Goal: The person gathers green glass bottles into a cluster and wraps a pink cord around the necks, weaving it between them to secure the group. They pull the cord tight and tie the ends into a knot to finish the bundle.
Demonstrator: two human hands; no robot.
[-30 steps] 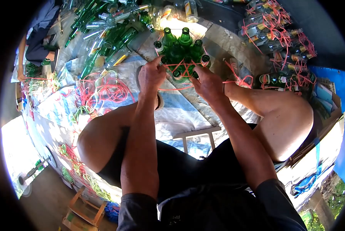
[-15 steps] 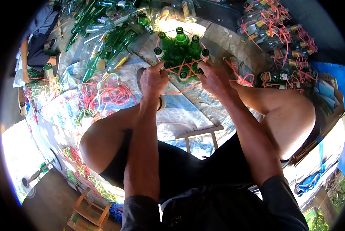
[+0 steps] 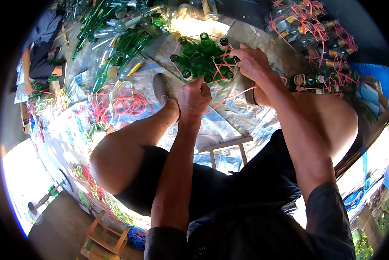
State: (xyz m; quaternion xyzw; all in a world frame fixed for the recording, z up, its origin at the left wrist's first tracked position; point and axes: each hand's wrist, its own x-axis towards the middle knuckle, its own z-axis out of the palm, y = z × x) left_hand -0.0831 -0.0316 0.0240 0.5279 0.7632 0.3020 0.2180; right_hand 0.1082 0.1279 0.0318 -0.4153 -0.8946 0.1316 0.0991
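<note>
A cluster of green glass bottles point(image 3: 196, 62) stands upright on the ground between my feet. Pink plastic string point(image 3: 224, 65) loops around the outside of the necks and criss-crosses between those on the right. At the front of the cluster, my left hand point(image 3: 195, 97) is closed with its fingertips against a bottle neck, pinching the string there. My right hand point(image 3: 253, 63) is closed beside the right-hand neck, with string at its fingertips. The fingers partly hide both pinches. A loose length of string trails across the sheet from near my left hand to the right.
Loose green and clear bottles point(image 3: 131, 45) are heaped at the upper left. Bottles bound with pink string point(image 3: 324, 43) stand at the right. Tangled pink string point(image 3: 120, 104) lies on the left, near another person's arm point(image 3: 26, 65). A small wooden stool point(image 3: 105, 236) is at the lower left.
The bottle cluster has turned, and the crossed string now sits on its right side. My right hand has moved up and right; my left has shifted right and slightly down to the front.
</note>
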